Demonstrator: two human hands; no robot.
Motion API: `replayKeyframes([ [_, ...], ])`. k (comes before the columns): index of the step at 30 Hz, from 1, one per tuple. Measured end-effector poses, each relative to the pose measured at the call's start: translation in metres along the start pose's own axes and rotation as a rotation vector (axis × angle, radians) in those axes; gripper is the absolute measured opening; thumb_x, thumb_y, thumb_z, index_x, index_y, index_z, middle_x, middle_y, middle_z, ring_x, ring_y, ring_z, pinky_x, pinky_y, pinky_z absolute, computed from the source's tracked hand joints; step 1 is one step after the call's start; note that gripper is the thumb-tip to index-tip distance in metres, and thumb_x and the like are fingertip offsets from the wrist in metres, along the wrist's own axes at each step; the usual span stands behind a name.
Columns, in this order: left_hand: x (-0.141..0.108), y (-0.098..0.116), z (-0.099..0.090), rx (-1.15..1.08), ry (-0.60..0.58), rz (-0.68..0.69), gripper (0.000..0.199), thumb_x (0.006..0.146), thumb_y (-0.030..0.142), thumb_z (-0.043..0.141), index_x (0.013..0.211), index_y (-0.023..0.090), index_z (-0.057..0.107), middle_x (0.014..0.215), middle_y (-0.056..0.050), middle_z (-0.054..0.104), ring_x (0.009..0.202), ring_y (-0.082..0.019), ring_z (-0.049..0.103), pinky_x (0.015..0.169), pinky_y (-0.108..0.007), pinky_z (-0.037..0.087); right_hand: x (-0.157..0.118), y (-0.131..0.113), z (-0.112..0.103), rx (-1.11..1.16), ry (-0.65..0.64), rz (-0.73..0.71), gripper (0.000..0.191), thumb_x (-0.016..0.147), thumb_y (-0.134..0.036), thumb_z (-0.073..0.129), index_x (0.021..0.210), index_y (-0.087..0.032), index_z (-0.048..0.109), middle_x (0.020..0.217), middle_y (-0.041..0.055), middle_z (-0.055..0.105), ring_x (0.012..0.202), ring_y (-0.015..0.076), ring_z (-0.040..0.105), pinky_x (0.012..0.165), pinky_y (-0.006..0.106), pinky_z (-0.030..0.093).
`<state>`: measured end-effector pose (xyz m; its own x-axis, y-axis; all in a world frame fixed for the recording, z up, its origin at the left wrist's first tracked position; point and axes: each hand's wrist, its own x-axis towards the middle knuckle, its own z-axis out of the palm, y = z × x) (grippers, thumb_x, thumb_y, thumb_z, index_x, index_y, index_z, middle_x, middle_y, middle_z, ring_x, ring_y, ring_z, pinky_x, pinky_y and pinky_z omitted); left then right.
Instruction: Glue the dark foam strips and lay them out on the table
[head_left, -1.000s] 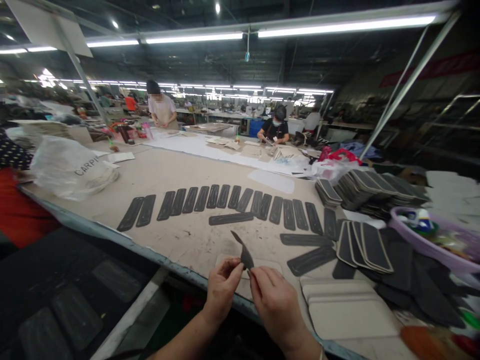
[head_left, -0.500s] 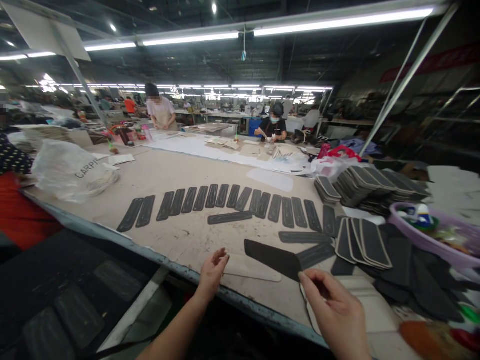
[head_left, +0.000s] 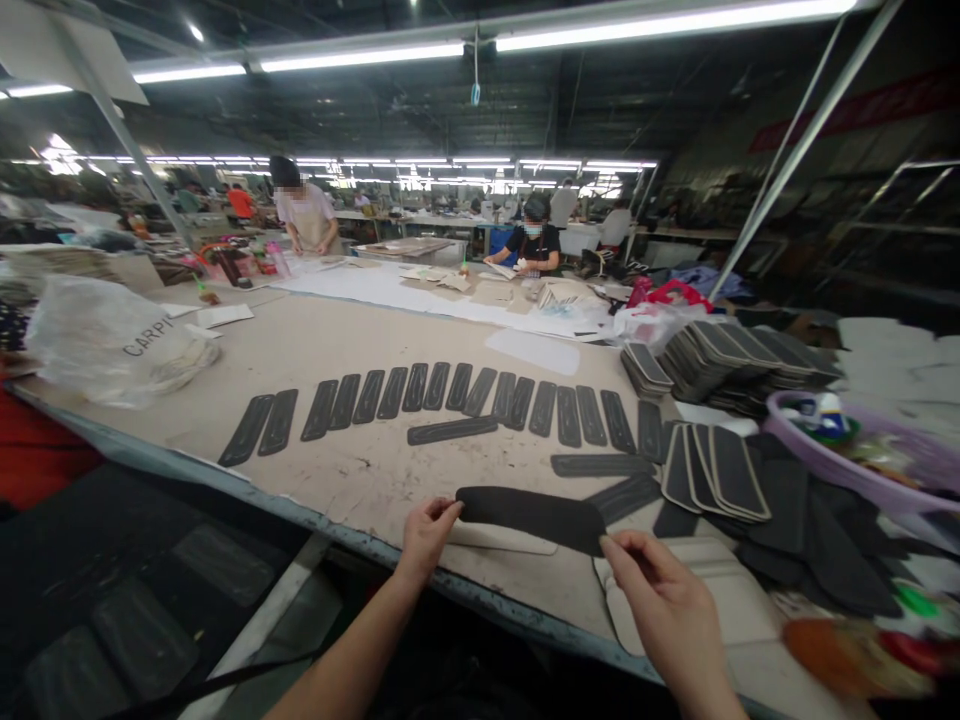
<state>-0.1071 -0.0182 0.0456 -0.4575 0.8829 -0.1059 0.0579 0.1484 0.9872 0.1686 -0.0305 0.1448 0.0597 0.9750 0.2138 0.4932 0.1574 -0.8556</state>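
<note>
A long black piece (head_left: pixel 531 515) with rounded corners hangs between both hands near the table's front edge. My left hand (head_left: pixel 430 535) pinches its left end, and my right hand (head_left: pixel 660 575) pinches its right end. Under it, partly covered, lies a pale beige piece (head_left: pixel 502 539) on the tabletop (head_left: pixel 360 335). Beyond my hands, many dark oblong pieces (head_left: pixel 416 388) form a curved row. One dark strip (head_left: pixel 452 431) lies crosswise below the row, another (head_left: pixel 602 465) farther right. Pale-edged dark panels (head_left: pixel 739 475) overlap beyond my right hand.
A lilac basin (head_left: pixel 799 440) with bottles stands at the right, near stacked dark panels (head_left: pixel 724 355). A clear plastic bag (head_left: pixel 112 335) sits at the left. Two people (head_left: pixel 306 215) (head_left: pixel 534 240) work across the table. Beige panels (head_left: pixel 720 580) lie beside my right hand.
My left hand, open before, has closed on the left end of the black piece. That end has shifted left, and the piece now stretches between both hands. The view has shifted slightly.
</note>
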Motion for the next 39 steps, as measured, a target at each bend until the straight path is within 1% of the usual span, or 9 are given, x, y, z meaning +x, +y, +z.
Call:
replayKeyframes([
  [4,0.008,-0.009,-0.029,0.352,-0.05,0.117,0.029,0.073,0.046,0.058,0.066,0.018,0.061,0.062,0.0,0.061,0.064,-0.016,0.056,0.062,-0.024,0.041,0.014,0.042,0.024,-0.15,-0.108,0.057,0.033,0.084,-0.052,0.048,0.077,-0.022,0.06,0.07,-0.0004,0.06,0.067,0.0179,0.057,0.065,0.027,0.041],
  [7,0.015,-0.013,-0.051,0.621,-0.097,0.114,0.026,0.078,0.041,0.052,0.066,0.019,0.058,0.063,0.001,0.06,0.064,-0.016,0.055,0.061,-0.024,0.038,0.018,0.067,0.05,-0.343,-0.23,0.121,0.028,0.089,-0.041,0.041,0.076,-0.022,0.058,0.073,0.0008,0.062,0.073,0.0187,0.059,0.067,0.027,0.039],
  [10,0.022,-0.015,-0.062,0.783,-0.145,0.098,0.025,0.082,0.036,0.049,0.067,0.019,0.058,0.066,0.0,0.061,0.067,-0.016,0.056,0.063,-0.024,0.037,0.021,0.081,0.074,-0.441,-0.305,0.169,0.025,0.09,-0.033,0.041,0.075,-0.021,0.058,0.075,0.002,0.064,0.076,0.0191,0.06,0.068,0.027,0.039],
  [13,0.027,-0.017,-0.063,0.865,-0.175,0.064,0.026,0.085,0.034,0.048,0.069,0.018,0.06,0.069,-0.001,0.064,0.07,-0.016,0.057,0.063,-0.023,0.036,0.025,0.088,0.088,-0.503,-0.345,0.206,0.026,0.09,-0.031,0.042,0.074,-0.02,0.059,0.078,0.0044,0.066,0.079,0.0202,0.061,0.069,0.027,0.039],
  [18,0.038,-0.021,-0.058,0.972,-0.21,-0.025,0.027,0.085,0.038,0.05,0.074,0.018,0.065,0.072,-0.005,0.067,0.072,-0.018,0.06,0.061,-0.024,0.034,0.032,0.092,0.095,-0.623,-0.403,0.257,0.03,0.092,-0.032,0.04,0.076,-0.018,0.062,0.082,0.0089,0.067,0.082,0.0219,0.062,0.069,0.028,0.04],
  [23,0.043,-0.019,-0.055,1.068,-0.261,-0.012,0.031,0.087,0.04,0.047,0.076,0.018,0.066,0.079,-0.008,0.07,0.078,-0.021,0.063,0.065,-0.026,0.037,0.037,0.091,0.098,-0.702,-0.456,0.257,0.033,0.092,-0.031,0.037,0.08,-0.016,0.064,0.087,0.0139,0.067,0.086,0.0256,0.063,0.072,0.032,0.041],
  [27,0.04,-0.015,-0.053,1.087,-0.252,-0.014,0.03,0.086,0.042,0.049,0.078,0.019,0.067,0.083,-0.009,0.07,0.082,-0.022,0.063,0.069,-0.027,0.039,0.041,0.095,0.101,-0.742,-0.503,0.255,0.035,0.091,-0.031,0.036,0.08,-0.014,0.064,0.088,0.0164,0.067,0.086,0.0266,0.063,0.073,0.033,0.041],
  [33,0.038,-0.014,-0.052,1.096,-0.238,-0.037,0.028,0.084,0.043,0.053,0.082,0.019,0.067,0.086,-0.008,0.071,0.085,-0.023,0.064,0.069,-0.028,0.041,0.046,0.106,0.102,-0.759,-0.548,0.256,0.034,0.09,-0.032,0.037,0.078,-0.016,0.064,0.087,0.0151,0.067,0.084,0.0274,0.064,0.07,0.033,0.04],
  [39,0.041,-0.012,-0.05,1.118,-0.268,-0.041,0.031,0.084,0.044,0.051,0.081,0.019,0.068,0.088,-0.011,0.071,0.087,-0.025,0.064,0.071,-0.029,0.042,0.044,0.107,0.1,-0.749,-0.541,0.268,0.034,0.089,-0.035,0.036,0.077,-0.019,0.063,0.083,0.0124,0.067,0.082,0.0276,0.064,0.066,0.033,0.039],
])
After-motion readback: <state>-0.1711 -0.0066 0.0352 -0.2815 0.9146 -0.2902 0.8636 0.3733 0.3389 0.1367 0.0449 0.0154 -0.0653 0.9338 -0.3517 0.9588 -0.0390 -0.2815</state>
